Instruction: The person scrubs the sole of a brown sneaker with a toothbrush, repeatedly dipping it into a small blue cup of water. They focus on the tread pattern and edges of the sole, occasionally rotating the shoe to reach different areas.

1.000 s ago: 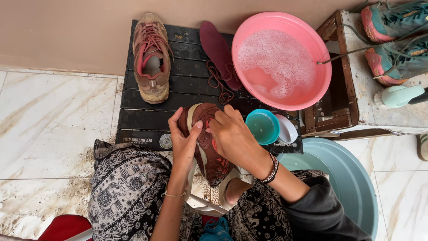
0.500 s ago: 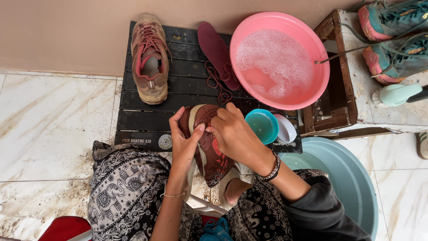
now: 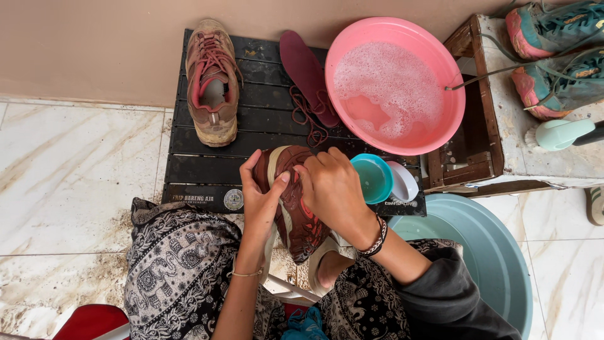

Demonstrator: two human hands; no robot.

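From my feed, the biggest thing is the black slatted platform (image 3: 207, 170) against the wall, then the pale blue tub (image 3: 497, 264) at lower right and the pink basin (image 3: 396, 85) of suds on the platform's right end. A muddy boot (image 3: 212, 82) stands upright at the platform's left. Over the lap sits the brown shoe (image 3: 296, 208): my left hand (image 3: 261, 201) grips its side, my right hand (image 3: 336, 192) closes over its upper. A small teal cup (image 3: 372, 177) sits just beside them.
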